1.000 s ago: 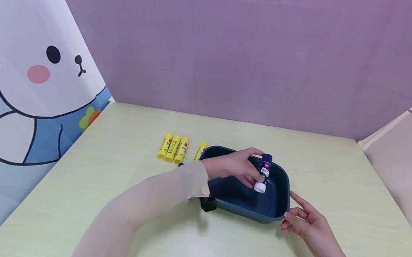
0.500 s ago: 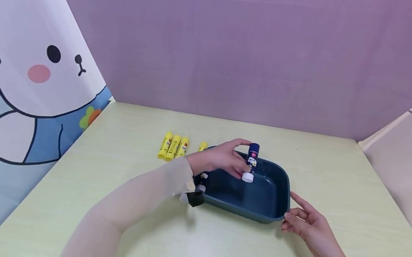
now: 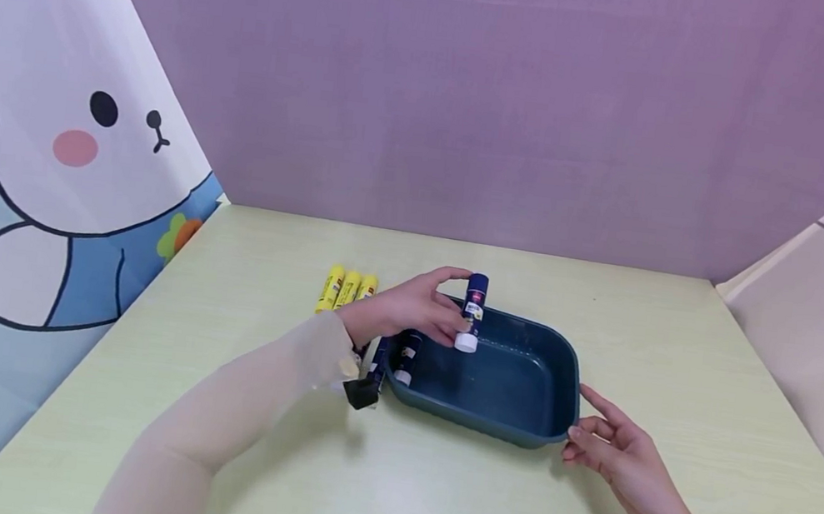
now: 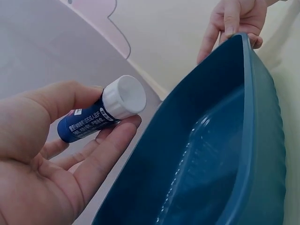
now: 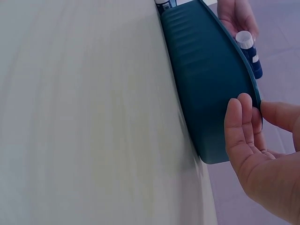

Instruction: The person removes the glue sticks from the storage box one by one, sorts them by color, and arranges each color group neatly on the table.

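Observation:
My left hand (image 3: 418, 306) pinches a navy glue stick (image 3: 472, 314) with a white end, above the back left part of a dark teal bin (image 3: 499, 434). In the left wrist view, thumb and fingers grip the glue stick (image 4: 89, 119), white end toward the camera. My right hand (image 3: 621, 455) holds the bin's right end; in the right wrist view its thumb and fingers (image 5: 234, 122) pinch the bin's rim. Inside the bin, a second navy glue stick (image 3: 408, 359) lies at the left end.
Several yellow glue sticks (image 3: 347, 288) lie side by side at the back left, partly behind the left forearm. A navy glue stick (image 3: 377, 362) lies on the table just left of the bin. A black wrist device (image 3: 362, 392) hangs at the left cuff. A purple backdrop (image 3: 473, 104) stands behind.
My left hand has carried the navy glue stick leftward and slightly back across the bin. The glue stick at the bin's left end has come into view. The right hand stays put.

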A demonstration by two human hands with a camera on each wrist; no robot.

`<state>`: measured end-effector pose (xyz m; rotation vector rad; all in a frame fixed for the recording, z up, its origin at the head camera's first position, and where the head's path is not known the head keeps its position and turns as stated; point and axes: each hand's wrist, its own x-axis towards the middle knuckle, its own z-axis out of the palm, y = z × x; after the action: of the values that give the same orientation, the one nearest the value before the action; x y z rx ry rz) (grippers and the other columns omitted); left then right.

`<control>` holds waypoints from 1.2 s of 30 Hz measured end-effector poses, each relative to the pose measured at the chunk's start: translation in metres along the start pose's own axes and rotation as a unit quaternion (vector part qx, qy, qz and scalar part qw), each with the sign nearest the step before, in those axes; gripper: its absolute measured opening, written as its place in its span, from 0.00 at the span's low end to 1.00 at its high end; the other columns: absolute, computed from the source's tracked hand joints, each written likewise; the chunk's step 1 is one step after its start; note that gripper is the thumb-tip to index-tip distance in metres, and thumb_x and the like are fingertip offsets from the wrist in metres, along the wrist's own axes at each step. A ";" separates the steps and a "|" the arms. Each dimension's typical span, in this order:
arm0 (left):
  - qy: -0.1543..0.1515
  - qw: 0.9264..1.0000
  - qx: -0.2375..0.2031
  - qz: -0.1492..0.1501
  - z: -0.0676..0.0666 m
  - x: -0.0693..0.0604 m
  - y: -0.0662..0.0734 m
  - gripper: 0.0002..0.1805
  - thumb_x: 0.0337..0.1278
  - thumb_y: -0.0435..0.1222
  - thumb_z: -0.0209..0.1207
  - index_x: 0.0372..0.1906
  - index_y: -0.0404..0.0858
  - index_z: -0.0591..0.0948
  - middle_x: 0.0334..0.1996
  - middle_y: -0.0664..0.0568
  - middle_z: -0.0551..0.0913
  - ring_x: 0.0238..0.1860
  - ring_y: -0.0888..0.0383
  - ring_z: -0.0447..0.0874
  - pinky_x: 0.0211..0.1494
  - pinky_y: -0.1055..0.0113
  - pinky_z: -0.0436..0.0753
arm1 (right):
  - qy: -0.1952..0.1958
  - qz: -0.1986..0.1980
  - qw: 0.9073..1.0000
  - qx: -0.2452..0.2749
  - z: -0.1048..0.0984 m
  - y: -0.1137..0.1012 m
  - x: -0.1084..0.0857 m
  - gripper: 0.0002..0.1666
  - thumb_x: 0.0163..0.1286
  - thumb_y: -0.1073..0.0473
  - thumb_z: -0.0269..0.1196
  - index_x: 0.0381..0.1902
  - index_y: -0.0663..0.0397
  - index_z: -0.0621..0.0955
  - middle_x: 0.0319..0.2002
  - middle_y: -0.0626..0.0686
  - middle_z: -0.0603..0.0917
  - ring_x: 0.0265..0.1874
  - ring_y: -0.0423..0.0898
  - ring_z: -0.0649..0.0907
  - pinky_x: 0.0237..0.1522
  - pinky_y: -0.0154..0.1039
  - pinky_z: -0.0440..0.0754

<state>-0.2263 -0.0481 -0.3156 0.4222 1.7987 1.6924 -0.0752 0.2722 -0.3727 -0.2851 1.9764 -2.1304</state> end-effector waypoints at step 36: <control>0.058 0.998 0.002 -0.015 -0.051 -0.058 -0.021 0.46 0.62 0.26 0.62 0.79 0.48 0.51 0.52 0.34 0.80 0.36 0.51 0.86 0.49 0.51 0.86 | -0.009 -0.007 1.000 0.002 0.001 0.006 -0.006 0.33 0.74 0.73 0.54 0.73 0.49 0.65 0.38 0.52 0.84 0.33 0.47 0.87 0.42 0.39 0.87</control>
<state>-0.2110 -0.1263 -0.3240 0.3030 1.8818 1.7232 -0.0689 0.2726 -0.3785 -0.3176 1.9660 -2.1312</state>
